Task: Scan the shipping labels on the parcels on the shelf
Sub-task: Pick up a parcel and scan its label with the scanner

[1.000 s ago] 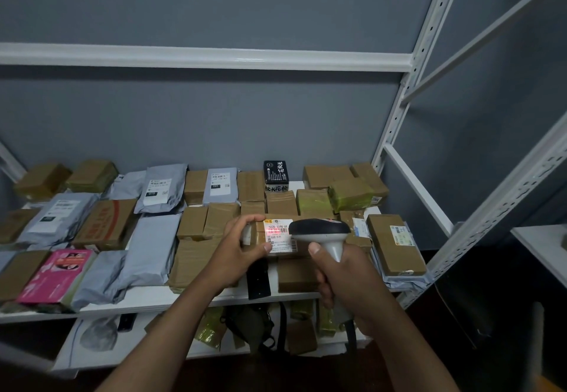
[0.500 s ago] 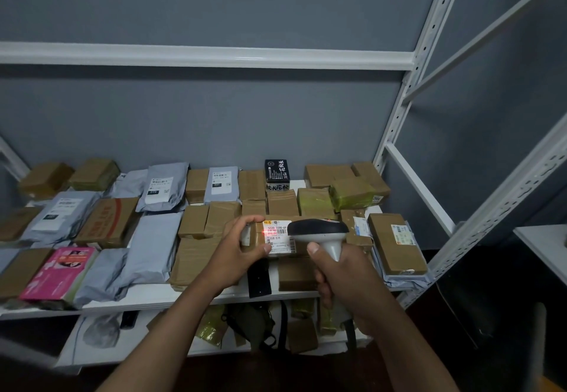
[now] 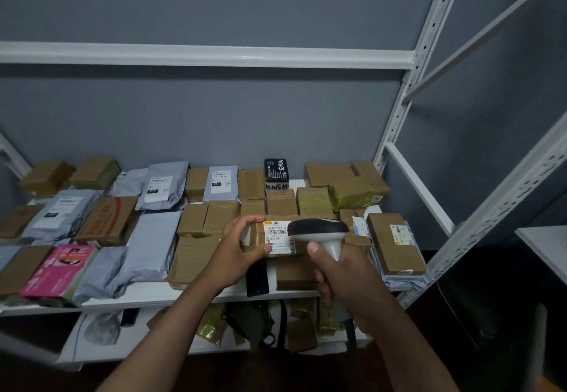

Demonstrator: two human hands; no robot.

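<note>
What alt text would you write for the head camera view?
A left hand holds a brown parcel by its label while the right hand aims a handheld scanner at it, above a shelf of parcels.

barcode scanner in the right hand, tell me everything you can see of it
The barcode scanner is a pistol-shaped handheld: a dark, rounded head on a pale grey plastic-looking neck and handle. The right hand grips the handle, thumb up on the neck. The head points away towards the shelf, beside the white shipping label of the brown parcel that the left hand holds. Its lower handle is hidden.
</note>
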